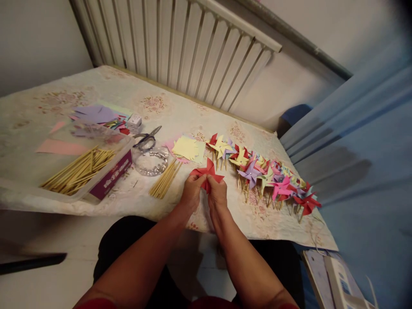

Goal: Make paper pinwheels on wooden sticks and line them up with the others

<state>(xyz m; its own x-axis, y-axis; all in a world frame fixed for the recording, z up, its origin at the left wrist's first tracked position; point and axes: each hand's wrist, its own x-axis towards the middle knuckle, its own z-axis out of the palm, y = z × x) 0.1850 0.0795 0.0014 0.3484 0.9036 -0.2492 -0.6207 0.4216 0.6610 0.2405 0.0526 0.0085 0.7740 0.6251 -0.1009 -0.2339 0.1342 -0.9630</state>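
A table (48, 103) under a pale floral cloth carries everything, with a white radiator (180, 47) behind its far edge. Along the right half of the near edge lies a long row of finished paper pinwheels (264, 176) on sticks, red, yellow, purple and pink, so much of the work looks done. Toward the near left corner sits a clear plastic box (96, 171) holding many bare wooden sticks (77, 169), and a smaller bundle of sticks (165, 179) lies loose toward the middle. Coloured paper sheets (93, 116) lie at the left far side, cut yellow squares (186, 148) at the centre, so plenty of material appears left to use. Scissors (146, 138) rest beside a clear round container (151, 161).

At the near edge, both hands meet on a red paper pinwheel (207, 174). The left hand (192, 193) and right hand (217, 195) are curled closed, fingertips pinching its lower folds; it has no visible stick yet.
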